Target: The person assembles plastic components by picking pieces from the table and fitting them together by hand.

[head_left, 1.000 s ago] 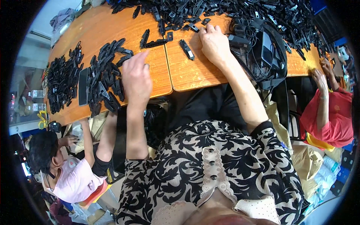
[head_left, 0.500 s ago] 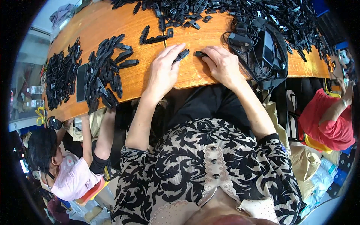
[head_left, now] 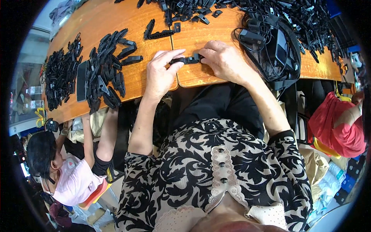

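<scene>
Just above the table's near edge, my left hand [head_left: 159,75] pinches one end of a small black plastic clip-like piece [head_left: 188,60] between thumb and fingers. The other end is in the closed fingertips of my right hand [head_left: 224,63]. Both hands meet on this piece, its parts end to end in a short row; whether they are joined I cannot tell. Beyond my left hand, a few black plastic strips [head_left: 159,34] lie in an L shape. A loose heap of larger black plastic pieces [head_left: 110,65] is to the left.
Smaller black parts [head_left: 62,77] are heaped at the far left beside a dark flat phone-like slab [head_left: 82,81]. A black mesh bag [head_left: 288,73] with cables and devices stands at right. A big pile of black parts [head_left: 286,23] covers the back right. Co-workers sit at both sides.
The two black pieces, apart before between my hands, now meet in one row. My right hand has come left, and my left hand has turned and shifted slightly left.
</scene>
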`<act>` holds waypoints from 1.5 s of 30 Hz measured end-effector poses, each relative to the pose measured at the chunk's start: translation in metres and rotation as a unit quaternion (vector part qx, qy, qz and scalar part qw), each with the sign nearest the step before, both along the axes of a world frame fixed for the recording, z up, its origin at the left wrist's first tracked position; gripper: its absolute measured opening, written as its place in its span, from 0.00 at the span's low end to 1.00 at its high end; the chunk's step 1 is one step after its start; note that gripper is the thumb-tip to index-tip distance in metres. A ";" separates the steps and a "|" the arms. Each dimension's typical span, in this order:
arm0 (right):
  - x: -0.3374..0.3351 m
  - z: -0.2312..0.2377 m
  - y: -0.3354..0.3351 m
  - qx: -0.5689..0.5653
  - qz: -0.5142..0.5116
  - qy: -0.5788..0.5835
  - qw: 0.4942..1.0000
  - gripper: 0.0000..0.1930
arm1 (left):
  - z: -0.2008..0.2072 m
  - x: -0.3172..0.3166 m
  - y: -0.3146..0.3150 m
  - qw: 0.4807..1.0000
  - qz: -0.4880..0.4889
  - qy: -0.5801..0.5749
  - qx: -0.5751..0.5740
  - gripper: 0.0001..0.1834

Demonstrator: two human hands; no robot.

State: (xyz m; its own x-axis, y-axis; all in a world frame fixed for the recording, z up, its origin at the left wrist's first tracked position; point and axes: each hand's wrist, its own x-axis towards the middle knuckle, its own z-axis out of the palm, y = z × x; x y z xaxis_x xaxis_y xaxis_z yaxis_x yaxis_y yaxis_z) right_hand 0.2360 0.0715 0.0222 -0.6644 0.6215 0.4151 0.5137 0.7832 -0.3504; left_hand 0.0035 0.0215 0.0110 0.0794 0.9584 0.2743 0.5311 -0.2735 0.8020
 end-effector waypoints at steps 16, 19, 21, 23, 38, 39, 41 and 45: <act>0.007 -0.002 -0.001 0.015 0.034 0.019 0.999 0.18 | -0.005 -0.001 0.001 1.000 -0.006 0.004 0.029 0.19; 0.006 -0.002 -0.001 0.017 0.028 0.028 0.999 0.19 | -0.005 -0.003 0.003 1.000 -0.009 -0.015 0.011 0.19; 0.002 -0.004 0.000 -0.006 0.027 0.009 1.000 0.18 | -0.006 -0.003 0.004 1.000 -0.012 -0.011 0.011 0.18; -0.002 0.000 0.004 0.003 0.043 0.012 0.999 0.16 | -0.004 -0.004 0.003 1.000 -0.013 -0.005 0.013 0.18; -0.025 -0.021 0.062 -0.007 -0.251 0.112 0.961 0.17 | -0.007 -0.047 -0.002 0.922 0.226 0.280 0.143 0.21; -0.027 -0.020 0.068 -0.005 -0.284 0.090 0.955 0.17 | -0.007 -0.050 0.005 0.923 0.225 0.265 0.165 0.21; -0.029 -0.023 0.081 0.010 -0.331 0.050 0.942 0.15 | 0.002 -0.049 0.024 0.930 0.204 0.247 0.179 0.21; -0.040 -0.030 0.071 0.035 -0.279 0.064 0.958 0.12 | -0.001 -0.039 0.059 0.912 0.172 0.304 0.216 0.17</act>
State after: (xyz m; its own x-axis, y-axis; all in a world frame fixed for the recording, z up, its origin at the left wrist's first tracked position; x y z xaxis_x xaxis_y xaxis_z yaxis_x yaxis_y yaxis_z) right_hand 0.1959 0.1428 -0.0073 -0.1783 0.8328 0.5240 0.8154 0.4232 -0.3950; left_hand -0.0358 0.0808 0.0105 0.0578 0.7687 0.6369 0.9552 -0.2282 0.1886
